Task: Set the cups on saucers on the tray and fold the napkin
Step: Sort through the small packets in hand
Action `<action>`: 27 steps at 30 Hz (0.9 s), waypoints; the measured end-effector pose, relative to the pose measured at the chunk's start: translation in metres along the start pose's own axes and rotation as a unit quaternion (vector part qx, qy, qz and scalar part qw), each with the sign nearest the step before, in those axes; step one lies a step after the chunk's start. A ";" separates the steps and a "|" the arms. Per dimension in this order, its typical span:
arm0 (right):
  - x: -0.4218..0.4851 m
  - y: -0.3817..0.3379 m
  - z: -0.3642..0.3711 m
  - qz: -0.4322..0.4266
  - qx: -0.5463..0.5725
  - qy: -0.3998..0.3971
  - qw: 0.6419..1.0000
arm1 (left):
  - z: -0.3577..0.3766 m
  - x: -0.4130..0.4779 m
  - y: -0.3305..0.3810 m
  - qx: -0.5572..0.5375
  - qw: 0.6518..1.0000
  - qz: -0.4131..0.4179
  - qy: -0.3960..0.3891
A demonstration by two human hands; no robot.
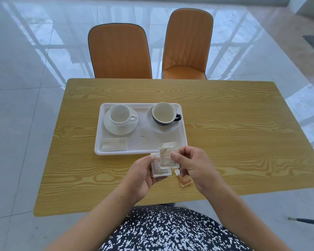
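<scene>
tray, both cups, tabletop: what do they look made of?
Tray: probably matte white plastic, with a moulded rounded rim. White cup and dark cup: glazed ceramic, going by the gloss. Table: likely wood-grain laminate; the bold grain looks printed.

No text can be read for sure. The white sachets [163,160] in the left hand [141,176] carry small printed lines, but these are too blurred.

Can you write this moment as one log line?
white cup, black cup: on saucers on tray | napkin: folded on tray | left hand: holds sachets | right hand: pinches top one
</scene>
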State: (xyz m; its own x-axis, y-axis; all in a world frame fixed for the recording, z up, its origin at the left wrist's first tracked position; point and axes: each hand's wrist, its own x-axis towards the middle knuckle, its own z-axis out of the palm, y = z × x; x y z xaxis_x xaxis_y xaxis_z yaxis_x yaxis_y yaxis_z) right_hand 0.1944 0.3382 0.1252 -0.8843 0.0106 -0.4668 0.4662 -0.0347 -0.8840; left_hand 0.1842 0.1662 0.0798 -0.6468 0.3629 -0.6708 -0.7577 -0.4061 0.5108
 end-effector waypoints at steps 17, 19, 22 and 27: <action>0.011 0.037 0.017 -0.079 -0.313 0.048 0.945 | -0.002 -0.005 -0.010 -0.011 1.000 0.016 0.011; 0.011 0.040 0.016 -0.091 -0.334 0.047 0.937 | -0.001 -0.006 -0.011 -0.009 1.000 0.018 0.014; 0.013 0.042 0.013 -0.096 -0.336 0.033 0.936 | 0.001 -0.008 -0.011 -0.007 0.999 0.022 0.025; 0.032 0.058 -0.013 -0.040 -0.267 0.055 0.961 | -0.002 -0.016 -0.009 -0.008 0.999 0.034 0.030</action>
State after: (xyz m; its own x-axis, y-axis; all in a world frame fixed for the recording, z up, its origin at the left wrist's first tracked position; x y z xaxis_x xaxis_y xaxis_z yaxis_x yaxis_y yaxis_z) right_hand 0.1940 0.3495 0.0586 -0.9232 0.0978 -0.3716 0.3698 0.4888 -0.7902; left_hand 0.2016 0.1622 0.0852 -0.6899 0.2832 -0.6662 -0.7105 -0.4414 0.5481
